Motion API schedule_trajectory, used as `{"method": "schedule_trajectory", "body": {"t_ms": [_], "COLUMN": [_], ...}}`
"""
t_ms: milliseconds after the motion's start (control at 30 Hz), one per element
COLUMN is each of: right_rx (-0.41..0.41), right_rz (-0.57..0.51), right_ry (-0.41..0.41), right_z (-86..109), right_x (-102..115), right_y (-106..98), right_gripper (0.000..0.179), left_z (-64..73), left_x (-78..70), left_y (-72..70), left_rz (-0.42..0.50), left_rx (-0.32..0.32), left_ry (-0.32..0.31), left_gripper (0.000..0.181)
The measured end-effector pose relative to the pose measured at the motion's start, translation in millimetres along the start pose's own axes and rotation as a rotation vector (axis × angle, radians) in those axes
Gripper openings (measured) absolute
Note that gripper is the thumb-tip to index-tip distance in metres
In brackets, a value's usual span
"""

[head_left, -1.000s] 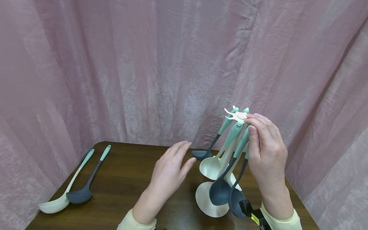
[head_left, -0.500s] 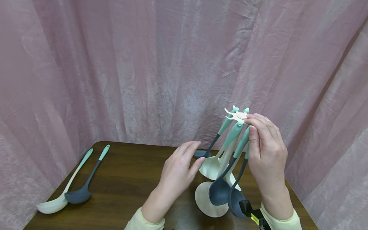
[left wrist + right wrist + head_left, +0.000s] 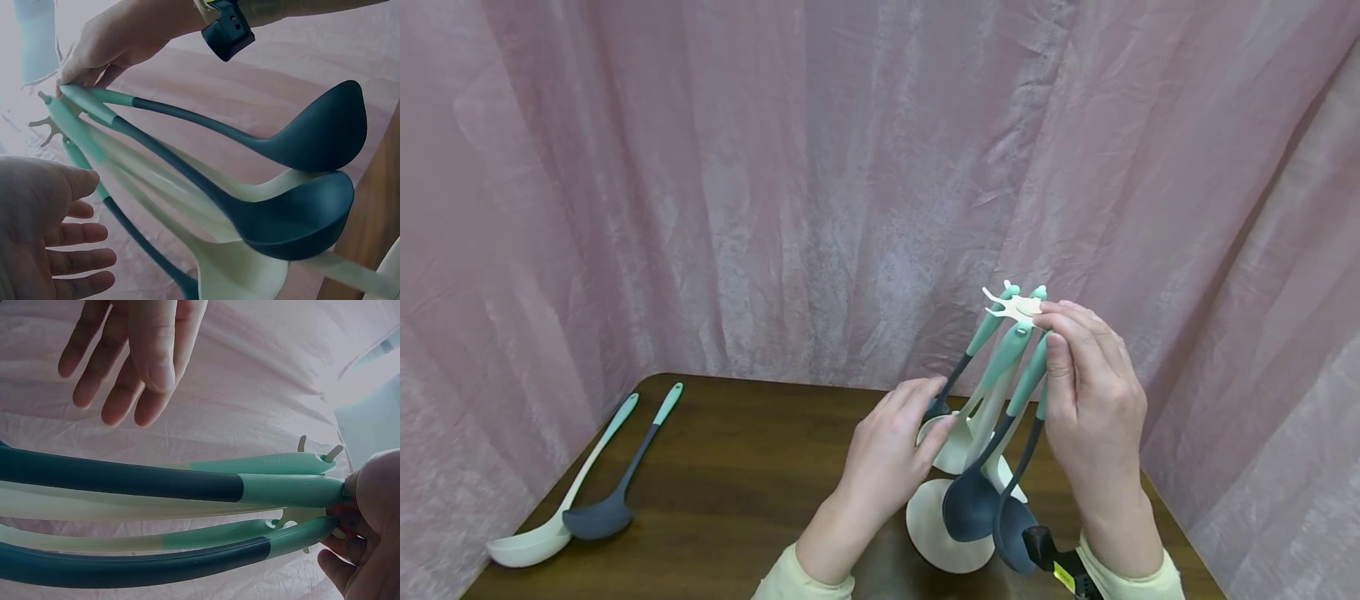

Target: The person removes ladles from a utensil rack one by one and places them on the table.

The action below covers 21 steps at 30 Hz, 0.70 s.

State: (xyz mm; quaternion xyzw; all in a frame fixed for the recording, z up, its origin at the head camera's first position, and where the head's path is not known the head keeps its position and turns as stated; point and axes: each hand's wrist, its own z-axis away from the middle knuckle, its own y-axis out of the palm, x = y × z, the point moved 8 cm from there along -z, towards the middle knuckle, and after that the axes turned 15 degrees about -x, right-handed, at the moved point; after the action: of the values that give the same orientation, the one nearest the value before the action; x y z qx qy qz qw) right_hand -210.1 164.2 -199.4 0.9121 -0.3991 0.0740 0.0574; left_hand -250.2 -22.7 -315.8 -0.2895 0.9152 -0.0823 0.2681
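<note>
Potentially, the rack [image 3: 1022,309] could tip, or a hanging utensil [image 3: 972,507] work loose, if knocked sideways. The rack's top lies within the pinched fingers of the right hand [image 3: 1097,387]; hanging handles [image 3: 1008,355] lie just beyond the left hand [image 3: 891,446], fingers extended, thumb apart, contact not evident. 2 loose ladles [image 3: 598,518] lie well apart on the counter [image 3: 737,475].

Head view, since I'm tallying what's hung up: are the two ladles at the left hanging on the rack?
No, the white ladle and dark ladle there lie on the table, apart from the rack.
</note>
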Motion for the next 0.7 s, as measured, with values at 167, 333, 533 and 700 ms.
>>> {"method": "schedule_trajectory", "body": {"t_ms": [167,333,533,700], "right_rx": [0.003,0.007,0.008,0.004], "right_rz": [-0.004,-0.006,-0.005,-0.011], "right_ry": [-0.004,-0.009,-0.01,-0.006], "right_z": [0.6,0.5,0.5,-0.1], "right_x": [-0.4,-0.9,-1.3,-2.1], "right_y": [-0.3,0.0,-0.5,-0.6], "right_gripper": [0.021,0.021,0.021,0.021], "left_z": [0.7,3.1,4.3,4.2], "left_x": [-2.6,-2.5,0.2,3.8], "left_y": [10.2,21.3,34.1,44.9], "left_rz": [0.015,0.017,0.029,0.027], "left_rx": [0.018,0.043,0.05,0.067], "left_ry": [-0.022,-0.045,-0.061,-0.083], "left_gripper": [0.046,0.045,0.044,0.041]}}
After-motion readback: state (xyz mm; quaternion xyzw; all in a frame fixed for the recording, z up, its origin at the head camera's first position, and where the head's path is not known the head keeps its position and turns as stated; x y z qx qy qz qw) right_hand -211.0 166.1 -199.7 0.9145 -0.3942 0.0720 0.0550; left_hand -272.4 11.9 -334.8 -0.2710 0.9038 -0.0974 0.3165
